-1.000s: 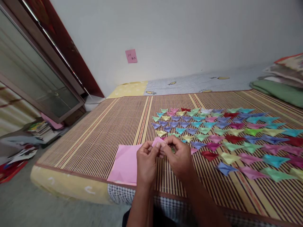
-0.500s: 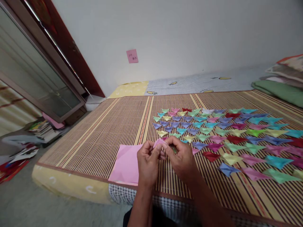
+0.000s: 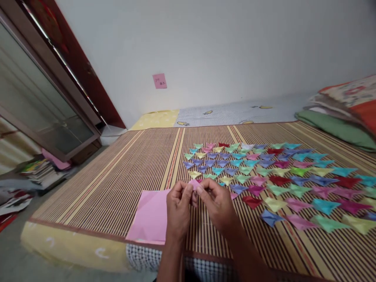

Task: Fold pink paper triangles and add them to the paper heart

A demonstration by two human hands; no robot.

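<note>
Between my two hands is a small folded piece of pink paper (image 3: 194,184), raised above the striped mat. My left hand (image 3: 179,205) pinches its left side with thumb and fingers. On the right side, my right hand (image 3: 216,201) grips it the same way, thumb on the near face. The lower part of the paper is hidden behind my thumbs. A stack of square pink paper (image 3: 148,217) lies beside my left wrist, partly covered by it. Just right of my right hand sit rows of folded paper shapes, such as a dark red one (image 3: 252,202) and a blue one (image 3: 272,217).
The woven mat (image 3: 102,188) covers a bed against the wall. Folded bedding (image 3: 337,125) is piled at the right. A pink note (image 3: 159,81) is stuck on the wall. Left of the bed are a glass-panelled door (image 3: 58,98) and stacked books (image 3: 37,170).
The view has turned a little right and up, so things sit lower and further left. Both hands still hold the pink paper, whose top point now shows more plainly.
</note>
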